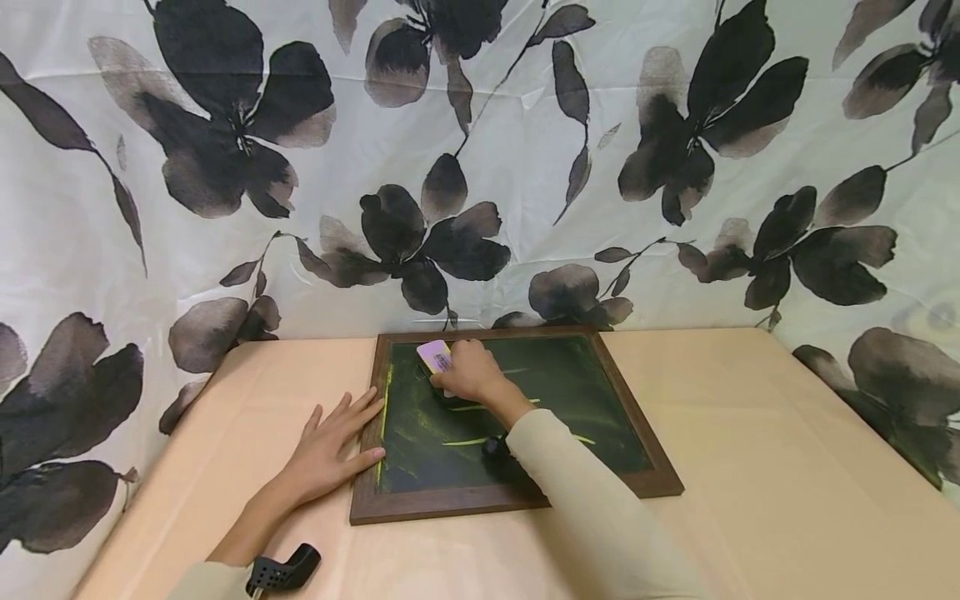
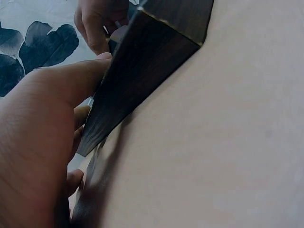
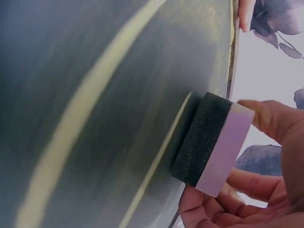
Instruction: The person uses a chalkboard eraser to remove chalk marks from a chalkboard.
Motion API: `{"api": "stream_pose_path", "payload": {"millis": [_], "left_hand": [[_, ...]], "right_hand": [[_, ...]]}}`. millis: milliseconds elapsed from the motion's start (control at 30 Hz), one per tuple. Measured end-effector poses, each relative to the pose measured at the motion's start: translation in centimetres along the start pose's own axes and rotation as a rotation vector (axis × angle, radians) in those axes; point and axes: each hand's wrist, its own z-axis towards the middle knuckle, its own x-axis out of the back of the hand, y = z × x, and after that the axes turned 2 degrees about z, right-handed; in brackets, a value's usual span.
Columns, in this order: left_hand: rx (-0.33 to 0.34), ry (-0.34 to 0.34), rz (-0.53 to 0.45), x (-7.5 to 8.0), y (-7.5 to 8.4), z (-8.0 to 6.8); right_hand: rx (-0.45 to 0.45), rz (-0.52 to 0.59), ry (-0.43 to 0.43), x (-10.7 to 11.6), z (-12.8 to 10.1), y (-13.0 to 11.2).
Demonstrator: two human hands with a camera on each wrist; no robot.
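Note:
A chalkboard (image 1: 577,375) in a dark wooden frame lies on the table, with several yellow chalk lines and smears on its surface. My right hand (image 1: 474,371) grips a chalkboard eraser (image 1: 433,355) with a pale purple back and a black felt side. In the right wrist view the eraser (image 3: 211,142) sits between thumb and fingers, its felt towards the board beside a thin chalk line (image 3: 159,159). The left hand (image 1: 330,450) rests with spread fingers on the frame's left edge. In the left wrist view its thumb (image 2: 90,71) touches the wooden frame (image 2: 147,61).
The board stands on a peach-coloured tabletop (image 1: 765,417). Behind it hangs a white cloth with dark flowers (image 1: 525,167). A black wrist camera (image 1: 285,571) is strapped to my left wrist, and another dark device (image 1: 495,447) shows under the right forearm.

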Motion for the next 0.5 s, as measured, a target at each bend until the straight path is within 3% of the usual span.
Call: {"api": "stream_pose_path", "payload": {"millis": [233,500], "left_hand": [[-0.009,-0.005,0.02,-0.5,0.2,0.1],[0.006,-0.019,0.045,0.0,0.0,0.0]], "right_hand": [[0.095,-0.014,0.01,0.6,0.0,2.2],[0.103,0.019,0.011,2.5,-0.6,5.2]]}}
